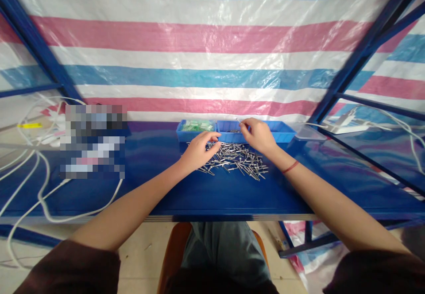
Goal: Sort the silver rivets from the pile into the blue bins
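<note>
1. The blue desk (212,196) runs across in front of the person and bears everything within reach.
2. The long blue tray (280,137) lies along its far side, its long axis running left to right, just beyond the pile.
3. The pile of thin metal pins (244,163) lies on the desk between the tray and the person, its pins pointing many ways. It spreads between the two hands, its far edge close to the tray's near wall.
4. The left hand (198,151) is over the pile's left edge, nearer to the pins than the other. Its thumb and fingers are curved and parted, with nothing seen between them.
5. The right hand (262,135) is above the tray's right part, farther from the person than most of the pile. Its thumb and forefinger are pinched together on one slim pin.
6. Green packets (198,125) fill the tray's left end, beyond the left hand.
7. The held pin (237,119) sticks out from the right fingertips, slanting away and leftward, over the tray; its exact tilt I cannot tell.
</note>
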`<action>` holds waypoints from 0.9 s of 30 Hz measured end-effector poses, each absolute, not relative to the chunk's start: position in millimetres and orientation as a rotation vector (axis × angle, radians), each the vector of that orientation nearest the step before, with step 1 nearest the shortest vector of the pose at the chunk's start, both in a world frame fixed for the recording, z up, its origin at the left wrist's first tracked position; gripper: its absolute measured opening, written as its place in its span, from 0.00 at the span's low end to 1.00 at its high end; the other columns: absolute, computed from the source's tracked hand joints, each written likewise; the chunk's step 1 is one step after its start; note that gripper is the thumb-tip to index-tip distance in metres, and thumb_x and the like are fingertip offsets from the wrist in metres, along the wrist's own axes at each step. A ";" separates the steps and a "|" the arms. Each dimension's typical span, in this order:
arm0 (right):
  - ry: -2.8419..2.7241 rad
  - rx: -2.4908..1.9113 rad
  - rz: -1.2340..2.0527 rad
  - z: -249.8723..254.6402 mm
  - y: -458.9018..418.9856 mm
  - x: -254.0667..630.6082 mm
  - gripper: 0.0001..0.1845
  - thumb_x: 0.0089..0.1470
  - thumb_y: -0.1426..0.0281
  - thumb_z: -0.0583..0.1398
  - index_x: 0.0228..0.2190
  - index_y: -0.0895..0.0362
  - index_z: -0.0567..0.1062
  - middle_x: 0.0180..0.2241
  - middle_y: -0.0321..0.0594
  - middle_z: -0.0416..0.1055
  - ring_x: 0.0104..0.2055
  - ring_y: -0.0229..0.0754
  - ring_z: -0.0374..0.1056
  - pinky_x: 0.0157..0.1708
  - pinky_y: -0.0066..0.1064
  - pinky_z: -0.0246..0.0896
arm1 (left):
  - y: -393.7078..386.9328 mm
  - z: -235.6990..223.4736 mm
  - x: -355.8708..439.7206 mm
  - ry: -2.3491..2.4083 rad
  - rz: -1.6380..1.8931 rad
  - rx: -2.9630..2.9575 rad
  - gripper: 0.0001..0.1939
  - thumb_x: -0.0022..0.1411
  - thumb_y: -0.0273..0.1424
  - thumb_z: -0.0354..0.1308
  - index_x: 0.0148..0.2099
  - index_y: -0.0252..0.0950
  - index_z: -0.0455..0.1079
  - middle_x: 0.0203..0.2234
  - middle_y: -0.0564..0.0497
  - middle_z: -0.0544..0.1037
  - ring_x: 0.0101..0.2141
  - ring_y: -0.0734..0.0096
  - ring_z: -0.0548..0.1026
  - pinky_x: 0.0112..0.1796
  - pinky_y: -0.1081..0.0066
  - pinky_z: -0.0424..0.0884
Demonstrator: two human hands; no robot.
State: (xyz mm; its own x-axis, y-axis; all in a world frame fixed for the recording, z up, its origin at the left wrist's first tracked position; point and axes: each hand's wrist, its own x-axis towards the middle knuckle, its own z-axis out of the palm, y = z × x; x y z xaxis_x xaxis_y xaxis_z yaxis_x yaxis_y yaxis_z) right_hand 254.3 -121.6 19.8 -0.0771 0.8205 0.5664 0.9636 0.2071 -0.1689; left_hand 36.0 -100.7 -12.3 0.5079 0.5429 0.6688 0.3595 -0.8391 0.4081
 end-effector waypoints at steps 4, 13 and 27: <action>-1.938 -1.835 -0.376 21.6 -114.0 271.3 0.17 0.59 0.65 0.49 0.36 0.60 0.75 0.36 0.50 0.74 0.35 0.46 0.69 0.35 0.33 0.57 | -99.1 -11.4 25.1 0.830 0.994 2.788 0.13 0.64 0.36 0.52 0.47 0.37 0.70 0.43 0.45 0.74 0.46 0.62 0.71 0.49 0.58 0.67; -2.186 -1.411 -0.184 -13.0 -167.4 268.8 0.22 0.58 0.57 0.53 0.46 0.60 0.72 0.48 0.51 0.70 0.51 0.50 0.65 0.53 0.43 0.56 | -103.6 -29.6 18.8 0.950 0.519 2.860 0.24 0.64 0.41 0.50 0.61 0.46 0.60 0.63 0.45 0.57 0.61 0.51 0.55 0.57 0.46 0.54; -2.272 -1.250 -0.064 -29.9 -172.7 250.2 0.16 0.56 0.65 0.56 0.44 0.59 0.71 0.47 0.51 0.70 0.51 0.49 0.65 0.53 0.45 0.58 | -118.7 -26.9 29.2 0.687 0.597 2.921 0.17 0.66 0.35 0.48 0.53 0.36 0.67 0.50 0.43 0.70 0.52 0.61 0.67 0.54 0.58 0.62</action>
